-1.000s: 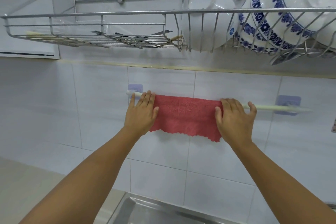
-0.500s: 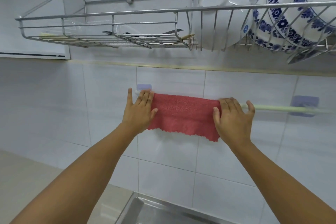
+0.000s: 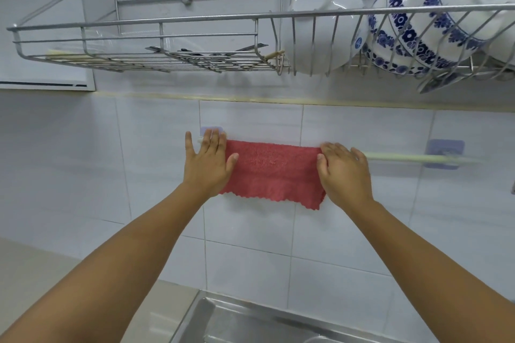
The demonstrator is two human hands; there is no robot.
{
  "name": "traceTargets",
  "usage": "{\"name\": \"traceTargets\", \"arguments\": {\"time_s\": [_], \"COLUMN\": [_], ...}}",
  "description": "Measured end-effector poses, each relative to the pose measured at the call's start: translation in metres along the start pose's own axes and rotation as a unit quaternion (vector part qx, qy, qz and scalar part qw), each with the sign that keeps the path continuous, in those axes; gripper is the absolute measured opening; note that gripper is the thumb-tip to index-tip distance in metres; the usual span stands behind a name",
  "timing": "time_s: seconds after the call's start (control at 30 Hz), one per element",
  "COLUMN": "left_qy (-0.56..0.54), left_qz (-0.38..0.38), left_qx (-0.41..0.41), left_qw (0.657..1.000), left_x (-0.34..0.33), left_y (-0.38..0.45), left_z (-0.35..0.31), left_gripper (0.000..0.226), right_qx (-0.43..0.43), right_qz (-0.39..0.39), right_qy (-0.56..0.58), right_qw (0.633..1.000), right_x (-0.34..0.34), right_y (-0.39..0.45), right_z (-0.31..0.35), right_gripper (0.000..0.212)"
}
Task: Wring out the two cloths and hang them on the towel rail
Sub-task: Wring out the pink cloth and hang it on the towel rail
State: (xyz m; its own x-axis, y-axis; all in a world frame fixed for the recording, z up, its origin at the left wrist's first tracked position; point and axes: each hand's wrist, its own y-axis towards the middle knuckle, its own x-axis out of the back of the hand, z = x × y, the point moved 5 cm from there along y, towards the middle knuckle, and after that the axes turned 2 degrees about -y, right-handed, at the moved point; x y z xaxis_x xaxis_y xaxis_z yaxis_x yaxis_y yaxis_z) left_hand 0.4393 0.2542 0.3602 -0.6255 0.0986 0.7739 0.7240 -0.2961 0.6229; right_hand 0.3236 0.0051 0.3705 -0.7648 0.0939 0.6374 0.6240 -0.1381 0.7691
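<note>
A red cloth (image 3: 274, 172) hangs spread over the pale green towel rail (image 3: 404, 157) on the white tiled wall. My left hand (image 3: 207, 167) lies flat on the cloth's left edge, fingers spread upward over the rail end, thumb resting on the fabric. On the cloth's right edge my right hand (image 3: 344, 172) lies flat too, fingers pointing left along the rail. Neither hand visibly pinches the fabric. I see no second cloth.
A wire dish rack (image 3: 167, 21) hangs just above the rail, holding a white bowl (image 3: 323, 28) and blue-patterned bowls (image 3: 434, 22). The rail's right part stays bare up to its adhesive hook (image 3: 446, 150). A steel sink (image 3: 250, 323) lies below, a beige counter (image 3: 41, 273) at left.
My left hand has opened wider, fingers spreading over the cloth's left edge. My right hand has flattened onto the right edge. The cloth stays on the rail; my view shifted slightly.
</note>
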Motion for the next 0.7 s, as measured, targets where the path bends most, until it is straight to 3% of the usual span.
{"name": "traceTargets", "arguments": {"time_s": [0.4,0.7], "left_qy": [0.087,-0.007], "left_qz": [0.036,0.044], "left_qx": [-0.028,-0.036], "left_qw": [0.995,0.998], "left_x": [0.001,-0.007], "left_y": [0.006,-0.001], "left_z": [0.010,0.001], "left_gripper": [0.079,0.069], "right_qx": [0.020,0.009], "right_qz": [0.068,0.086], "right_qy": [-0.055,-0.069], "right_qw": [0.996,0.994], "right_x": [-0.001,0.001], "right_y": [-0.008,-0.013], "right_z": [0.008,0.015], "right_gripper": [0.051,0.053]}}
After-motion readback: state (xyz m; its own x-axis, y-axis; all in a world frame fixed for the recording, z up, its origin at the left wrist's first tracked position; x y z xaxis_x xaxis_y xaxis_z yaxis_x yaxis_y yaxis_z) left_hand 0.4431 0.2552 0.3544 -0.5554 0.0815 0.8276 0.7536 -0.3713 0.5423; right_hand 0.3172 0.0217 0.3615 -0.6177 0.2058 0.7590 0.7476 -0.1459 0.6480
